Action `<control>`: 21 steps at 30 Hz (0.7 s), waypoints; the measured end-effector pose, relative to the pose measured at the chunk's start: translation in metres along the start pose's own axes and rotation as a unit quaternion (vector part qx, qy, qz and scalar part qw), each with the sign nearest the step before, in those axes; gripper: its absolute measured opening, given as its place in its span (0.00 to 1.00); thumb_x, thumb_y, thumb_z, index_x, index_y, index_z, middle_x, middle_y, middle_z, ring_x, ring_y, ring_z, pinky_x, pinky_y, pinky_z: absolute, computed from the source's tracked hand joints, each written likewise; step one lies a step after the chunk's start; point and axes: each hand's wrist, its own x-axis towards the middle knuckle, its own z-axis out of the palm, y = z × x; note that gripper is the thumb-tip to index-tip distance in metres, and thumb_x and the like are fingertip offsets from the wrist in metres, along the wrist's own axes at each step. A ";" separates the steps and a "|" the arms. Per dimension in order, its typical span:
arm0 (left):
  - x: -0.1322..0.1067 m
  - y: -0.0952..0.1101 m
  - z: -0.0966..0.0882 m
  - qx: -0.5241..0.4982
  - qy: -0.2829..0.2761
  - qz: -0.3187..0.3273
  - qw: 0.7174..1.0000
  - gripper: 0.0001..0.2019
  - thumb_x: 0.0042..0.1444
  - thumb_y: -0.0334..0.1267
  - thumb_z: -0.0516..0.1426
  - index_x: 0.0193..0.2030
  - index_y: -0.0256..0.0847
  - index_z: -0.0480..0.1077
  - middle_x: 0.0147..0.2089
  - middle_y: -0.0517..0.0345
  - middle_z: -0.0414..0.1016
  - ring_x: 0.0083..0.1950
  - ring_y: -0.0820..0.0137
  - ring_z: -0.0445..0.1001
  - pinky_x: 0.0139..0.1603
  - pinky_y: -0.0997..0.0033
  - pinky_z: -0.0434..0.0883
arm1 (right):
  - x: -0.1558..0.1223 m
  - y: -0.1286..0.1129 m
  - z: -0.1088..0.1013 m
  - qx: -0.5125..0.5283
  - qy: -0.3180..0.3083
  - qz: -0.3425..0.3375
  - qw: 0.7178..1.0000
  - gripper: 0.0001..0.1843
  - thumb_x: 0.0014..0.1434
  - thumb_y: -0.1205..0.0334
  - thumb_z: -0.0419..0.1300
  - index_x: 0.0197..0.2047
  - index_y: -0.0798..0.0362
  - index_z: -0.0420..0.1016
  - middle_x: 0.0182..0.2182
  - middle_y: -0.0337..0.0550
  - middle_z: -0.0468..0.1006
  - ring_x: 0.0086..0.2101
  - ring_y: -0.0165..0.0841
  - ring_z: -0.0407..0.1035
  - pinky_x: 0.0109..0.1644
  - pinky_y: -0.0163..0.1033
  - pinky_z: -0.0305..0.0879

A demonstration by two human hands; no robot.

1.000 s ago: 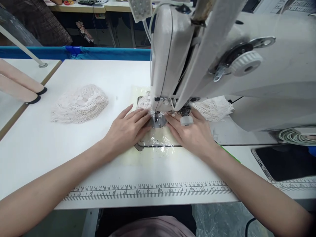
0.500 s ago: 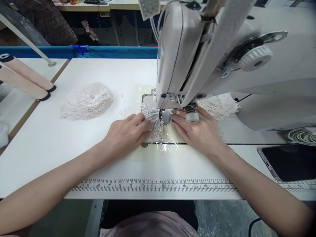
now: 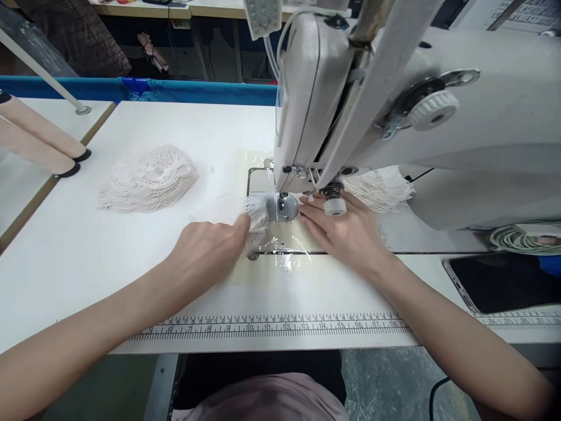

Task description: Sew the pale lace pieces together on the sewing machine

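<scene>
Left hand (image 3: 210,248) closed, pinching blurred white lace piece (image 3: 258,217), just left of needle plate (image 3: 288,209). Right hand (image 3: 350,234) well apart from left, fingers extended, beside plate under sewing machine (image 3: 298,105). Lace pile (image 3: 151,178) farther left; second pile (image 3: 379,190) behind right hand. Phone (image 3: 508,280) far right.
</scene>
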 end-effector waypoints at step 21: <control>0.015 0.006 -0.002 -0.659 0.085 -0.090 0.742 0.12 0.64 0.46 0.54 0.33 0.41 0.64 0.25 0.66 0.60 0.25 0.78 0.59 0.24 0.78 0.60 | 0.012 -0.028 -0.018 0.626 -0.269 0.283 0.675 0.18 0.56 0.56 0.67 0.48 0.53 0.76 0.31 0.36 0.79 0.16 0.22 0.65 0.19 0.31 0.61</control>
